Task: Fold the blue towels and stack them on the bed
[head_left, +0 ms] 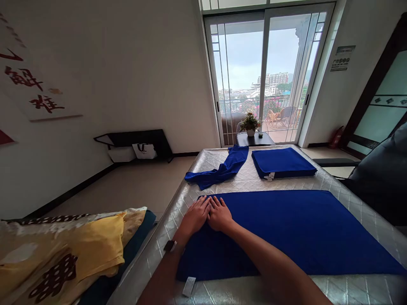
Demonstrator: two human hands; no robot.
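A blue towel lies spread flat on the silvery quilted mattress, a white label sticking out at its near left edge. Both my hands rest side by side on its far left corner. My left hand, with a watch on the wrist, is flat with fingers stretched forward. Touching it, my right hand also lies flat, fingers extended on the cloth. Beyond them is a crumpled blue cloth. To its right sits a folded stack of blue towels with white labels at the front.
Left of the mattress, patterned bedding with a yellow pillow lies close by. A small black table with a potted plant stands behind the far edge, before a sliding glass door. A black leather seat is at the right.
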